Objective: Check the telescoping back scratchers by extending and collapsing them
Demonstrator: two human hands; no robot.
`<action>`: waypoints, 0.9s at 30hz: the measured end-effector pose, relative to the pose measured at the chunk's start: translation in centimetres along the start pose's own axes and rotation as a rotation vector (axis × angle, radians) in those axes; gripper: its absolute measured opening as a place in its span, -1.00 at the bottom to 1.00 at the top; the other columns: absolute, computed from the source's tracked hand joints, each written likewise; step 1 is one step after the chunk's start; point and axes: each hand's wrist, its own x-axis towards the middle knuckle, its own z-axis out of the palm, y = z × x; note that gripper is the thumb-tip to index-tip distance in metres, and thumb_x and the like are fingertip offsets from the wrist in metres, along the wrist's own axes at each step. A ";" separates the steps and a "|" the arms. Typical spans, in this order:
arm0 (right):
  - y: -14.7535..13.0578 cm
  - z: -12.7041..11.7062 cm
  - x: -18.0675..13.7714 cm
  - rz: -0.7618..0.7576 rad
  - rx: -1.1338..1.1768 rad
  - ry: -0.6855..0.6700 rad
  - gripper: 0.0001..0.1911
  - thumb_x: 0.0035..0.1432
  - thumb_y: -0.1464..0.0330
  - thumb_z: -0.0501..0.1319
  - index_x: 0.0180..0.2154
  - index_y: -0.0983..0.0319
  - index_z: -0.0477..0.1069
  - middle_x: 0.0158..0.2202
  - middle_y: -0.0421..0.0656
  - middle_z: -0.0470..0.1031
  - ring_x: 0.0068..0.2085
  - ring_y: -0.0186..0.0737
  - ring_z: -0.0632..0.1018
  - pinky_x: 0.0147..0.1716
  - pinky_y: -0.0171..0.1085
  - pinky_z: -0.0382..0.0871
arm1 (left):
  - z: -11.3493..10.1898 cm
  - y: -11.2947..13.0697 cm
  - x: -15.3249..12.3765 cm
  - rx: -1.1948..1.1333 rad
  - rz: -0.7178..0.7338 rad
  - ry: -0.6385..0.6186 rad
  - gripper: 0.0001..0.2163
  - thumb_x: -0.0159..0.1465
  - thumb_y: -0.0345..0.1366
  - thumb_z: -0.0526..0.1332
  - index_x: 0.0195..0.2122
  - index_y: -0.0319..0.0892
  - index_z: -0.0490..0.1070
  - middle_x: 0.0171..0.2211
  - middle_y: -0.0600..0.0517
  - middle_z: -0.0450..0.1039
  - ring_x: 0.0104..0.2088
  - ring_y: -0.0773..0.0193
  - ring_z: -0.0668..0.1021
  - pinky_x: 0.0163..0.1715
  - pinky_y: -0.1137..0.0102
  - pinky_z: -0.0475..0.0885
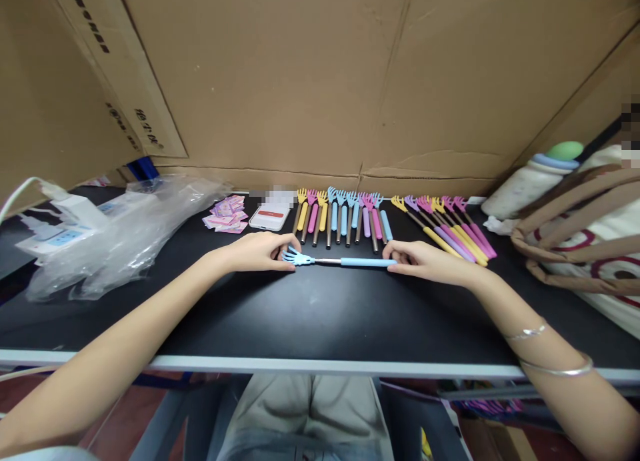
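Observation:
A light-blue back scratcher lies crosswise between my hands, low over the black tabletop. My left hand pinches its claw-shaped head. The far end of its blue handle is gripped by my right hand, and a short stretch of metal rod shows between head and handle. Beyond them lies a row of back scratchers in yellow, pink, blue and purple, with handles and heads pointing various ways. To the right, several longer back scratchers in yellow, purple and pink lie slanted side by side.
At the left are a clear plastic bag and a white power strip. Small pink printed cards lie beside a phone. A bottle and a bag with brown straps stand right. Cardboard walls the back.

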 end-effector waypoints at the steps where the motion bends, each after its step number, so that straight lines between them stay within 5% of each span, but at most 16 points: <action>1: 0.0 0.0 0.0 -0.002 0.001 -0.001 -0.64 0.19 0.06 0.11 -0.23 0.24 0.32 -0.49 -0.25 0.29 -0.49 -0.35 0.26 -0.48 -0.34 0.11 | 0.0 0.0 0.0 -0.001 -0.001 -0.003 -0.66 0.22 0.00 0.18 -0.05 -0.05 0.34 -0.39 0.14 0.37 -0.41 0.34 0.42 -0.45 0.50 0.19; 27: -0.3 -0.1 -0.1 0.010 -0.055 0.009 -0.62 0.21 0.03 0.07 -0.22 0.22 0.32 -0.46 -0.22 0.35 -0.47 -0.31 0.30 -0.46 -0.32 0.12 | 0.2 -0.2 0.1 -0.006 -0.002 0.016 -0.64 0.23 0.02 0.17 -0.05 -0.04 0.34 -0.38 0.13 0.38 -0.39 0.33 0.43 -0.43 0.49 0.19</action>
